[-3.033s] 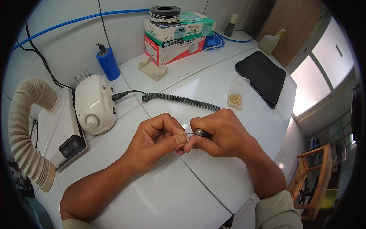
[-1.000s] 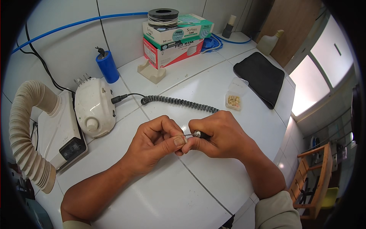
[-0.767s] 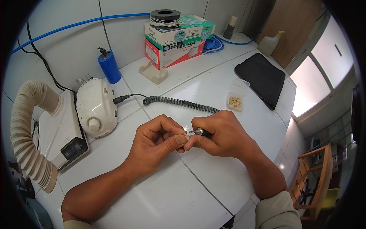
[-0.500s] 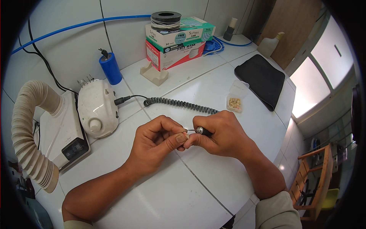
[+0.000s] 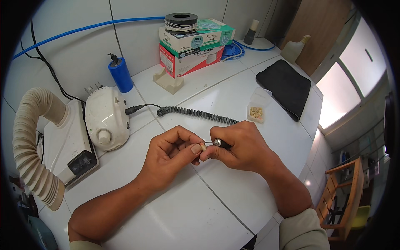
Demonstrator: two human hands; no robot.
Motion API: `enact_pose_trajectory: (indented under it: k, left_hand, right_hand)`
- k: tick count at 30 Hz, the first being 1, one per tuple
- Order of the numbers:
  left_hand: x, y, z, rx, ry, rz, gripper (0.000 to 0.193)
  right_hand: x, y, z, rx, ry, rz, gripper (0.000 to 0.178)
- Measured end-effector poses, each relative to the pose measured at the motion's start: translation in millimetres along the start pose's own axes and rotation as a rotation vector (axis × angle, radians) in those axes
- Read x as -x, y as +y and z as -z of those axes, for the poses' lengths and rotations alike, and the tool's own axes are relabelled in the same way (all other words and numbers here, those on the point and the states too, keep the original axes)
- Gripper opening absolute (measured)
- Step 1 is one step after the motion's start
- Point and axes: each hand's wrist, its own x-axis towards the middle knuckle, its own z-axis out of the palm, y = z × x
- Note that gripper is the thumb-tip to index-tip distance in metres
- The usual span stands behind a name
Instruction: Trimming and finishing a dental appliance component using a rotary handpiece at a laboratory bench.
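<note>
Between its thumb and fingers, my left hand pinches a small cream-coloured piece, tooth-like in shape. My right hand grips a black and silver rotary handpiece with a thin metal bit pointing left. The bit's tip is at the piece's upper edge; whether it touches is too small to tell. My right thumb lies close beside the piece. A dark coiled cord runs from behind my right hand to the white control unit at the left.
A white machine with a ribbed hose stands at far left. A blue cylinder, stacked boxes with a wire spool and a beige holder sit behind. Rightward are an open box of small pieces and a black pouch.
My left thumb has shifted slightly and the small piece has turned a little, so more of it shows. My right hand and the handpiece stay nearly in place.
</note>
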Motion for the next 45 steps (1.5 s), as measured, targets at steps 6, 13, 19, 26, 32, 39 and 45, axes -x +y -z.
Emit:
enact_pose_trajectory:
  k: [6,13,19,26,32,39,45]
  left_hand:
    - [0.1,2.6,0.0,-0.002,-0.007,0.025,0.012]
    - [-0.6,3.7,-0.2,0.015,0.007,0.076,0.013]
    - [-1.1,2.8,0.4,0.022,0.002,0.074,0.013]
    - [-0.7,2.7,0.7,0.018,-0.002,0.077,0.012]
    - [-0.9,4.1,-1.5,0.02,0.014,0.079,0.012]
    - [-0.4,3.3,-1.5,0.026,0.015,0.055,0.011]
    - [-0.5,3.0,-1.7,0.023,0.021,0.052,0.011]
  right_hand:
    - [0.7,-0.1,-0.4,-0.002,-0.005,-0.001,0.051]
    - [1.0,1.0,-0.7,-0.015,-0.011,0.0,0.05]
    - [0.8,0.4,0.0,0.004,-0.016,0.006,0.049]
    - [0.3,-0.6,1.3,0.003,-0.044,-0.002,0.049]
    - [0.6,-1.0,2.2,-0.006,-0.056,-0.019,0.05]
    - [0.2,-1.5,2.6,0.009,-0.057,-0.029,0.051]
    - [0.1,-0.9,3.0,0.014,-0.073,-0.048,0.049]
